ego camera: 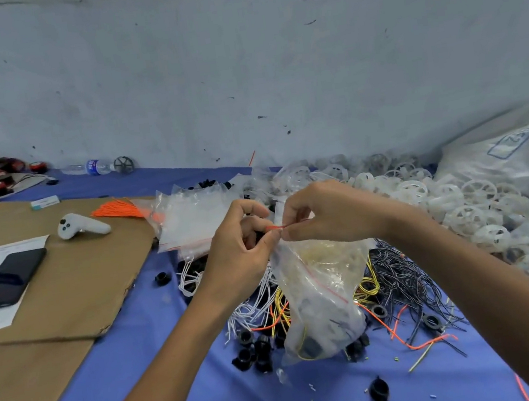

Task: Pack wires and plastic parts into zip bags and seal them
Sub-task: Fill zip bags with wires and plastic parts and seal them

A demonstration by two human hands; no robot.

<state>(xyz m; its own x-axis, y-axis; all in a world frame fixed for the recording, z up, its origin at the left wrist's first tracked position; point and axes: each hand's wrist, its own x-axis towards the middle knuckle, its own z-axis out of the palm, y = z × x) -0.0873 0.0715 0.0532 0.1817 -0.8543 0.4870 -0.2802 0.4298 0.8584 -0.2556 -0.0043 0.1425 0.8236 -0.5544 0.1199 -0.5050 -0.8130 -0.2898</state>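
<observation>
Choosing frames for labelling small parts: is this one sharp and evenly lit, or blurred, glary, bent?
Head view: light soft and even, no hard shadows; only faint sheen on the zip bag that the left hand and right hand pinch at its top. Head view: the white plastic wheels at right look smeared, and the wide lens bows the wall.

Bare bench [156,310] lies open between the cardboard [66,296] and the wire pile [398,270]. The white plastic wheels [461,206] block the right side; black parts [253,351] litter the centre.
</observation>
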